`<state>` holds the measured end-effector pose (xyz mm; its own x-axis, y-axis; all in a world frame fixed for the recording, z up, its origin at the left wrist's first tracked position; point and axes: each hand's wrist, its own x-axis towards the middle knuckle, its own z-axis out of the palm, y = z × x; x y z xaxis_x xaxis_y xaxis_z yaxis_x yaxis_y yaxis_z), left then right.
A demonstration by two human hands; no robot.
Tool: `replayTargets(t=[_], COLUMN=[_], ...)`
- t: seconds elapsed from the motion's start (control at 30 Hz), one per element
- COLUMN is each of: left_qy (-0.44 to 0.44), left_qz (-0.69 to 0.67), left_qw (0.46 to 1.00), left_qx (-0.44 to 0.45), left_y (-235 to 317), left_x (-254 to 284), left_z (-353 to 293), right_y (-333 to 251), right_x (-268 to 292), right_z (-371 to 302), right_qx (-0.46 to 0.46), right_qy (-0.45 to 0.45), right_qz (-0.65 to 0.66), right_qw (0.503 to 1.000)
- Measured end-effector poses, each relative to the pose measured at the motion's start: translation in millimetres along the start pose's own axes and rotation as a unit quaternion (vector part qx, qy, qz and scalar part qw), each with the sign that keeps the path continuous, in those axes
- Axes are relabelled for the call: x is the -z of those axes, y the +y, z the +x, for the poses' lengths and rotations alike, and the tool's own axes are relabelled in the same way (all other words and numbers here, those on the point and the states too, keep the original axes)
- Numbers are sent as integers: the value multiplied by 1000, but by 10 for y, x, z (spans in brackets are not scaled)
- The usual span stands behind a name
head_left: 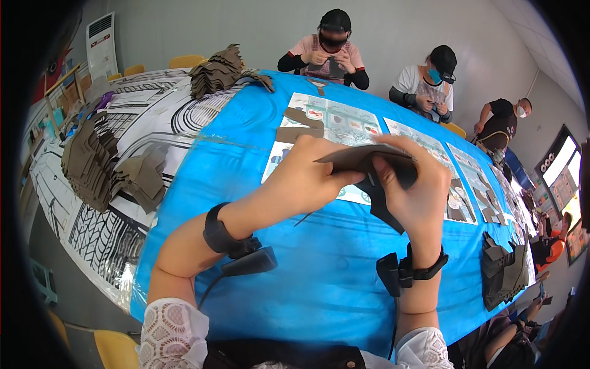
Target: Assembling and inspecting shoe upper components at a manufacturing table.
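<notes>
Up over the middle of the table, I hold a dark grey-brown flat piece of sheet material [365, 155] between both hands. It is bent, and a notched part hangs below my right hand. My left hand [310, 175] grips its left end, with the thumb underneath near the middle. The fingers of my right hand [421, 181] curl over the right end, and the thumb presses on its near face. Whether it is leather, fabric or foam I cannot tell. Beneath my hands lies a printed sheet [347, 117] with another cut piece [301, 129] on its left side.
A blue cover [295, 277] spans the table. Stacks of similar pieces stand at the left [89, 163], the far left [218, 71] and the right edge [504, 270]. Co-workers [329, 52] sit across the table, handling dark pieces. A yellow chair [117, 349] stands at lower left.
</notes>
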<state>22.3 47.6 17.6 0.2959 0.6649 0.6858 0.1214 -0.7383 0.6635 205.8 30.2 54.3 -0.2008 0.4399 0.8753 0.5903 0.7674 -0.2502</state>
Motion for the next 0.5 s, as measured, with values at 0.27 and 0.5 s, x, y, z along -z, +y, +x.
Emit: replayTargets(t=[0.27,0.5], left_qy=[54,15], left_qz=[61,60], left_qw=[993,998], left_qx=[-85,-16], left_y=[-23,6], left_x=[-75,-4], left_z=[-7,-5], right_y=[157,212], right_x=[29,-83], right_z=[22,-2], right_qx=[-21,3], right_qy=[-67,-26], right_qz=[38,56], right_qw=[997,998])
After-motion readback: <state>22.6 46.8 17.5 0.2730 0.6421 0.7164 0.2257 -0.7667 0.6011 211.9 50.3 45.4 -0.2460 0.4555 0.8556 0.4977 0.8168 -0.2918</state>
